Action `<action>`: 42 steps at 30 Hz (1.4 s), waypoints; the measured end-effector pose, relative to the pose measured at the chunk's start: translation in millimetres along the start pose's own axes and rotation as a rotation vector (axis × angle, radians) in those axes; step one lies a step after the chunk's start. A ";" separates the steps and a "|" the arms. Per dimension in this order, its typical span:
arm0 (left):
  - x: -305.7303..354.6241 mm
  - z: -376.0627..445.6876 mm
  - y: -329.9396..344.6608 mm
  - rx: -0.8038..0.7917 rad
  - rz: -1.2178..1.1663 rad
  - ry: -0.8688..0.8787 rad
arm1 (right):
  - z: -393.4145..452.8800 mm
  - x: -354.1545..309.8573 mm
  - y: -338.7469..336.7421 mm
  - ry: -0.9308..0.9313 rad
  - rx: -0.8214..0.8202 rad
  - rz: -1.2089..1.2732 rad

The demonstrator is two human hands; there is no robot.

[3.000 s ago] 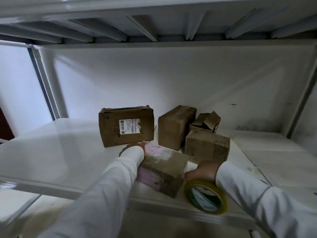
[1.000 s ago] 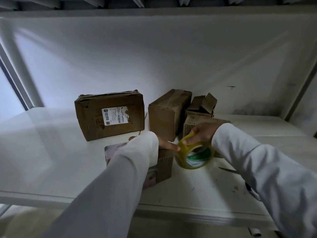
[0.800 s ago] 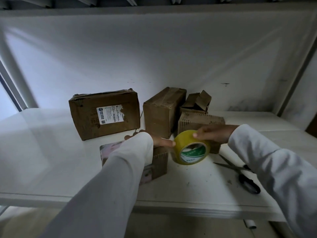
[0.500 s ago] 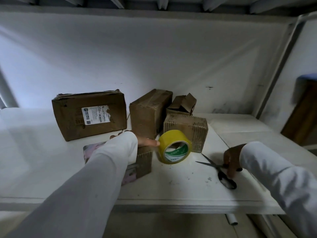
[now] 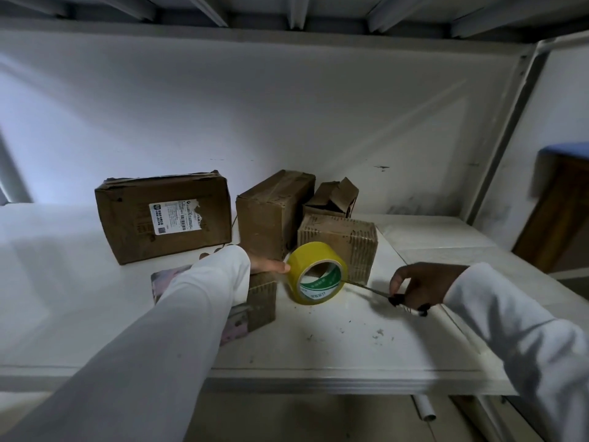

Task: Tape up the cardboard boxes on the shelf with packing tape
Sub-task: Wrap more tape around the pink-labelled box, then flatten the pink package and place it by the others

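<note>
Yellow packing tape (image 5: 317, 273) stands on edge on the white shelf (image 5: 366, 339), touching the right end of a small box with pink markings (image 5: 261, 298) at the front. A person's left hand (image 5: 266, 266) lies on top of that box, fingers stretched flat toward the roll and curled round nothing. The right hand (image 5: 420, 285) grips a pair of black-handled scissors (image 5: 395, 298), its fingers curled over the handles, the blades pointing at the roll's lower edge. Whether a strip already runs from roll to box cannot be told in the dim light. Judging by this, the front box is mid-taping, with the cut not yet made. Behind it wait a large labelled box (image 5: 162, 215), a tall box (image 5: 271, 215), a corrugated box (image 5: 341, 240) and a small open-flapped box (image 5: 331, 199), the last plainly unsealed.
</note>
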State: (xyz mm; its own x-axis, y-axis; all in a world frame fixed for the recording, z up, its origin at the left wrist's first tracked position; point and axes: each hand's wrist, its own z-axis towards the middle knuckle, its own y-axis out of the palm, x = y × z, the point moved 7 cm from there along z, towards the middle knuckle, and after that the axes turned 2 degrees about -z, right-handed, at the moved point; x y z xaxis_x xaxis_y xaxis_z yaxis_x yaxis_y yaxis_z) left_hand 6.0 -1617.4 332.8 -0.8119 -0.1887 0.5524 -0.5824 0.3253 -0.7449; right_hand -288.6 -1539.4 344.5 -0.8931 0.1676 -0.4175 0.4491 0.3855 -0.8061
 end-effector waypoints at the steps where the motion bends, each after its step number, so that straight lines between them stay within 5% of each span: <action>1: 0.6 -0.1 -0.6 0.001 0.001 0.003 | -2.8 -0.8 -4.3 -0.010 -0.017 0.091; 8: 2.0 -4.4 2.2 -0.013 -0.057 0.010 | -15.8 6.5 5.9 0.050 -0.352 0.095; 13: 2.6 -3.4 1.0 -0.007 -0.044 0.013 | -8.4 -10.8 19.4 -0.240 -0.602 0.680; 27: 3.1 -10.3 0.8 -0.012 -0.036 0.031 | -1.7 -61.8 86.7 -0.297 -0.656 0.635; 42: 19.8 -29.5 -1.0 0.022 0.188 0.085 | 5.9 -109.7 123.8 -0.287 -0.530 0.951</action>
State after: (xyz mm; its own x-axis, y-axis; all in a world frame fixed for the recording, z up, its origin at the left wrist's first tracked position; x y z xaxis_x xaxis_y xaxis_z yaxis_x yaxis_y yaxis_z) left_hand -8.3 -1594.1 355.5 -0.9007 -0.0475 0.4318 -0.4225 0.3269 -0.8454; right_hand -134.9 -1515.4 287.9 -0.1237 0.4102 -0.9036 0.8158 0.5604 0.1427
